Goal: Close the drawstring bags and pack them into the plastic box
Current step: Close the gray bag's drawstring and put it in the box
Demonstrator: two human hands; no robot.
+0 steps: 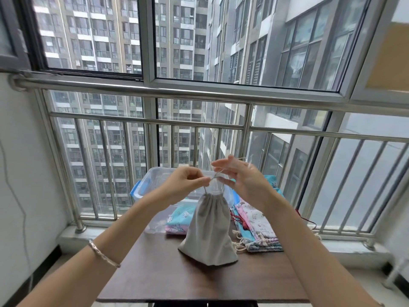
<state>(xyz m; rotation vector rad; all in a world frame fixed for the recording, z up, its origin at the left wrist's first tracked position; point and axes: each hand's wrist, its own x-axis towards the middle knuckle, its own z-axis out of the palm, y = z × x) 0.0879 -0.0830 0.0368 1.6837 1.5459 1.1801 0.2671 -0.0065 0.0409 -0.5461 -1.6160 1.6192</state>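
Plain grey bag point(208, 231); dark brown table point(155, 273); blue-clipped clear box point(141, 191).

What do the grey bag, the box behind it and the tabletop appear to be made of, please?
Grey bag: matte woven cloth, perhaps cotton or linen; it falls in soft folds, gathered at the neck. Box: clear glossy plastic; see-through walls, blue latch. Tabletop: dark brown wood look, smooth with slight sheen; possibly laminate.

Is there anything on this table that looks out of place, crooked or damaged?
Nothing is spilled or damaged. Only the stack of patterned bags lies at the right edge of the table and seems to overhang it slightly.
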